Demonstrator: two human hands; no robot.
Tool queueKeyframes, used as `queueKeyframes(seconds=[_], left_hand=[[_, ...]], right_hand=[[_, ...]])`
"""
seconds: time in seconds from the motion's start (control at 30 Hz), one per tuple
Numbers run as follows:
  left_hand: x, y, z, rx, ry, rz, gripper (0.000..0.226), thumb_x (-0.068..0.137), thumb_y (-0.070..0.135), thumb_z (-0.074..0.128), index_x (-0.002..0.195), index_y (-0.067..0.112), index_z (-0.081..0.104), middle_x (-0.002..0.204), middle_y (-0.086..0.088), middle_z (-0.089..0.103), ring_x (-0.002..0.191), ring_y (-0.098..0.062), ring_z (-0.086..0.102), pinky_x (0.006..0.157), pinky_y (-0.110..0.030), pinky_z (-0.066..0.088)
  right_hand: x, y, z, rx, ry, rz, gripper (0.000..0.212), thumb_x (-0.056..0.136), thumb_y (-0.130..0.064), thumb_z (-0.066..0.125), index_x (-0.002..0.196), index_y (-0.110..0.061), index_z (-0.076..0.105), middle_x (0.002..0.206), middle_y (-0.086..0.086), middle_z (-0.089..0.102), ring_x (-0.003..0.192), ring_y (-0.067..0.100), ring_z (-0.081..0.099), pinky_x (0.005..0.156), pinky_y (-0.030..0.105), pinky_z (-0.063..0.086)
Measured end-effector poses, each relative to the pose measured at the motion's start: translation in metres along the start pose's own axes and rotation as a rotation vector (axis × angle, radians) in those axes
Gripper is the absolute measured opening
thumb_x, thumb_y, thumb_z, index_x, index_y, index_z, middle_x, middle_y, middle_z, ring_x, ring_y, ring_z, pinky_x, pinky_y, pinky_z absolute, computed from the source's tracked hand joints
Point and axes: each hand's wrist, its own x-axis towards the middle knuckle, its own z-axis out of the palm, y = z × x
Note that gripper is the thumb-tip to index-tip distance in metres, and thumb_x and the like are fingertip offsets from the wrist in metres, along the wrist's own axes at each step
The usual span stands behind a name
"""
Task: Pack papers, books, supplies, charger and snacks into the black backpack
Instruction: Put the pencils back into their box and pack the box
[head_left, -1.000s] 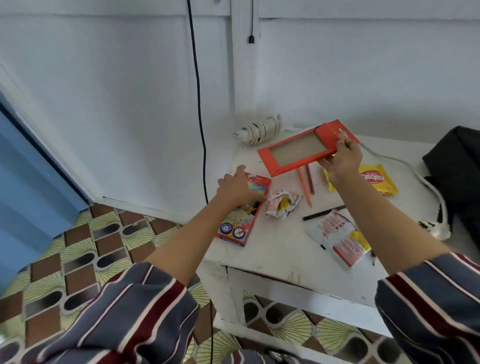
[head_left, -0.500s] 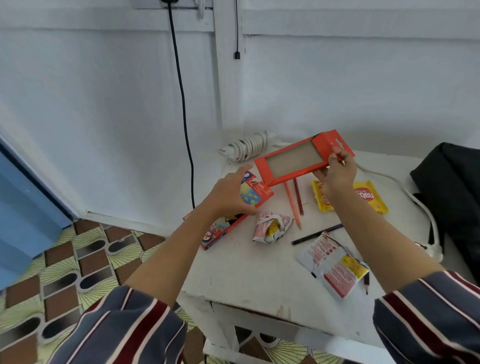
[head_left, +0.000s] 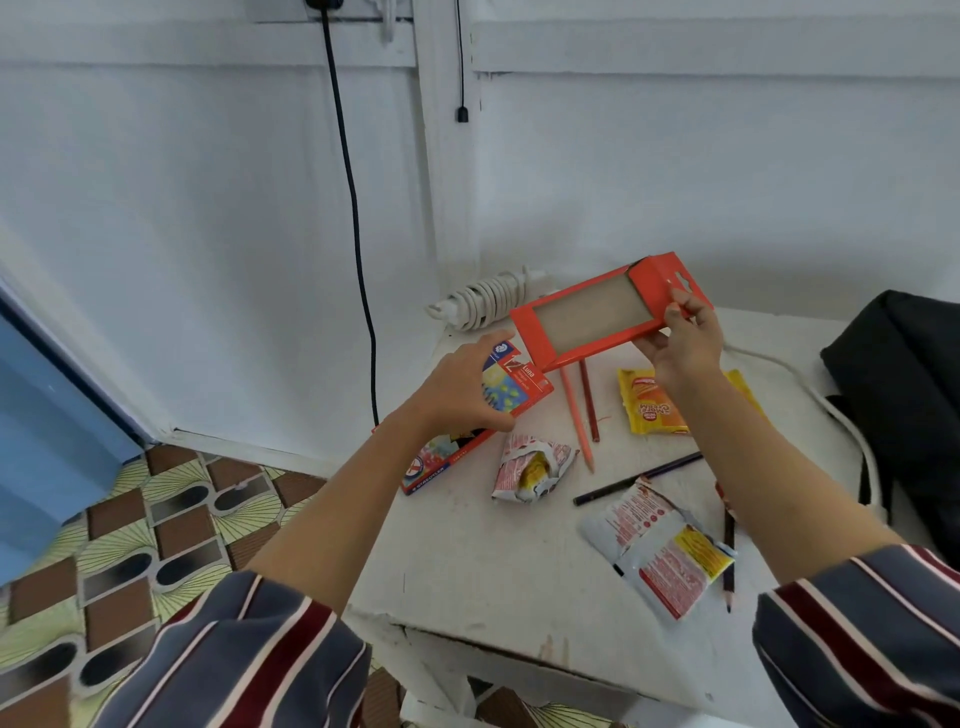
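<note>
My right hand holds an orange cardboard sleeve with a window above the white table. My left hand grips the top end of a colourful pencil box lying at the table's left edge. Two orange and red pencils lie below the sleeve, a dark pencil further forward. A yellow snack packet sits behind my right wrist. A crumpled wrapper and a red-and-white packet lie nearer me. The black backpack is at the right edge.
A coiled white charger cable lies at the table's back corner, its cord running toward the backpack. A black cable hangs down the white wall. Patterned floor tiles lie to the left, below the table edge.
My left hand has lifted the near end of the pencil box and turned it toward the sleeve. My right hand has kept the sleeve aloft.
</note>
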Motion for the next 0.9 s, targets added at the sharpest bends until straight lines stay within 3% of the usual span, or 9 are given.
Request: queueKeyframes(seconds=[0.23, 0.33, 0.53, 0.77, 0.9], left_hand=[[0.003, 0.0, 0.005, 0.042, -0.043, -0.035, 0.103, 0.051, 0.041, 0.073, 0.14, 0.034, 0.023, 0.127, -0.003, 0.045, 0.112, -0.018, 0.05, 0.092, -0.04, 0.051], [0.006, -0.002, 0.005, 0.136, -0.062, -0.026, 0.1, 0.056, 0.044, 0.073, 0.141, 0.036, 0.021, 0.13, -0.004, 0.042, 0.115, -0.02, 0.045, 0.095, -0.043, 0.048], [0.01, -0.005, 0.007, 0.229, -0.088, -0.023, 0.091, 0.069, 0.037, 0.078, 0.141, 0.036, 0.022, 0.134, -0.004, 0.037, 0.116, -0.019, 0.043, 0.096, -0.04, 0.047], [0.012, -0.006, 0.007, 0.15, -0.069, -0.031, 0.093, 0.066, 0.033, 0.079, 0.14, 0.035, 0.024, 0.128, -0.003, 0.044, 0.108, -0.017, 0.052, 0.092, -0.036, 0.05], [0.013, -0.004, 0.004, 0.1, -0.034, -0.012, 0.094, 0.065, 0.029, 0.081, 0.14, 0.03, 0.026, 0.127, -0.001, 0.047, 0.106, -0.015, 0.053, 0.089, -0.032, 0.05]], right_hand=[[0.001, 0.0, -0.002, -0.036, 0.071, 0.004, 0.026, 0.096, -0.002, 0.042, 0.081, -0.02, 0.051, 0.099, 0.001, 0.055, 0.096, 0.028, 0.059, 0.07, 0.04, 0.058], [-0.001, 0.001, -0.001, -0.063, 0.088, -0.02, 0.027, 0.096, -0.001, 0.042, 0.08, -0.022, 0.051, 0.098, -0.001, 0.054, 0.101, 0.028, 0.059, 0.065, 0.036, 0.057], [-0.004, 0.003, -0.001, -0.124, 0.11, -0.028, 0.028, 0.096, -0.002, 0.044, 0.081, -0.025, 0.052, 0.113, 0.007, 0.052, 0.108, 0.03, 0.059, 0.063, 0.035, 0.059], [-0.007, 0.007, -0.007, -0.141, 0.092, -0.008, 0.025, 0.096, -0.002, 0.044, 0.085, -0.023, 0.053, 0.116, 0.009, 0.052, 0.107, 0.031, 0.059, 0.064, 0.035, 0.058], [-0.007, 0.001, -0.009, -0.148, 0.019, 0.014, 0.026, 0.096, 0.0, 0.041, 0.085, -0.021, 0.051, 0.104, 0.006, 0.054, 0.094, 0.028, 0.061, 0.064, 0.035, 0.057]])
